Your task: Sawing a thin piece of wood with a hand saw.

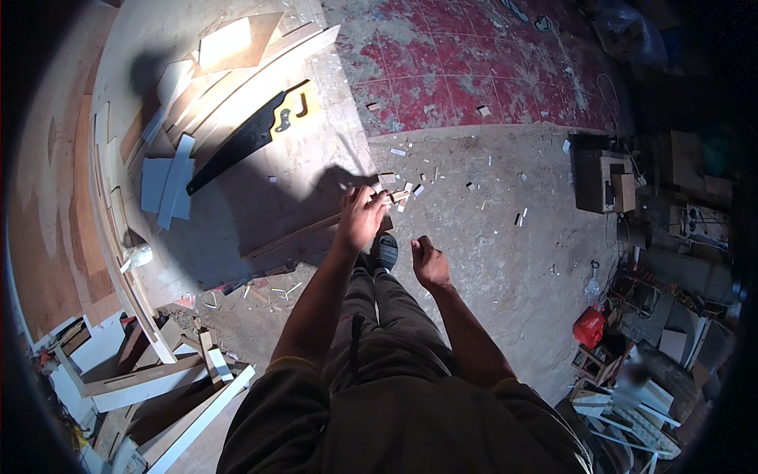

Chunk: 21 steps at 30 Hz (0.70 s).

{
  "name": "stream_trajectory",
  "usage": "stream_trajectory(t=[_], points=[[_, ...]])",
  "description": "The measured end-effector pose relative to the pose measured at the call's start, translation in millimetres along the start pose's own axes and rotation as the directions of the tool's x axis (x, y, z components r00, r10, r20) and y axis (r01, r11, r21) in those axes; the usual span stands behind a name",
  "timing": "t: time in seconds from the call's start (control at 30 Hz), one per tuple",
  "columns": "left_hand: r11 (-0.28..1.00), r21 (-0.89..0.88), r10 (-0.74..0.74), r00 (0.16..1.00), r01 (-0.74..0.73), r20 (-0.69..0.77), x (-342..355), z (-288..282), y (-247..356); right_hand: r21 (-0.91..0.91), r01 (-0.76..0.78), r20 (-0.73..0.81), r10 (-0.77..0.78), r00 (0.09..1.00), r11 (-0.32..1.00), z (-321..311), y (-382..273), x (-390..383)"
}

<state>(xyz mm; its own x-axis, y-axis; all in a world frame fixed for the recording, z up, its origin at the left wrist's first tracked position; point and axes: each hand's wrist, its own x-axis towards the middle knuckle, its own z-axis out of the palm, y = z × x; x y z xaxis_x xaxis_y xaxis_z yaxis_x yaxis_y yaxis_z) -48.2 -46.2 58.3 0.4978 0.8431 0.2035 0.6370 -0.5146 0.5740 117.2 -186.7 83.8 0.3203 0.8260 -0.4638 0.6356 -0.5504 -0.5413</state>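
My left hand (365,219) lies over thin wooden strips (304,234) near the right edge of a pale wooden board (217,253). Its fingers are stretched and slightly apart, and the strip ends (401,195) poke out past them. To the right, apart from the strips, my right hand (431,267) hangs over the grey floor with its fingers curled closed. Whatever it may hold is hidden. A handsaw (245,141) with a black blade and yellow-black handle rests on the board, left of and beyond my hands.
Cut panels (229,67) and a light grey piece (167,189) lie around the saw. Wood offcuts (150,387) pile up at lower left. Small scraps dot the concrete floor (505,261). At right are a dark box-shaped unit (594,178), a red container (588,326) and clutter.
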Motion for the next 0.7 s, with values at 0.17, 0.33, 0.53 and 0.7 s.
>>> stream_trajectory(t=[0.17,0.33,0.53,0.7], points=[[0.999,0.038,-0.003,1.0,0.003,-0.009,0.7,13.7,-20.6,0.048,0.012,0.003,-0.012,1.0,0.999,7.0,5.6,20.3],[1.0,0.014,0.001,0.999,-0.001,0.032,4.7,20.1,-28.4,0.039,0.024,0.005,-0.024,1.0,0.999,19.8,16.3,31.6],[0.999,0.05,-0.011,0.999,0.013,-0.035,11.9,23.9,-34.3,0.07,-0.068,0.083,0.062,0.995,0.995,35.3,20.2,26.8],[0.875,0.281,-0.265,0.876,0.395,-0.404,42.7,39.3,-24.8,0.114,-0.054,0.074,0.045,0.996,0.992,44.1,27.5,20.0]])
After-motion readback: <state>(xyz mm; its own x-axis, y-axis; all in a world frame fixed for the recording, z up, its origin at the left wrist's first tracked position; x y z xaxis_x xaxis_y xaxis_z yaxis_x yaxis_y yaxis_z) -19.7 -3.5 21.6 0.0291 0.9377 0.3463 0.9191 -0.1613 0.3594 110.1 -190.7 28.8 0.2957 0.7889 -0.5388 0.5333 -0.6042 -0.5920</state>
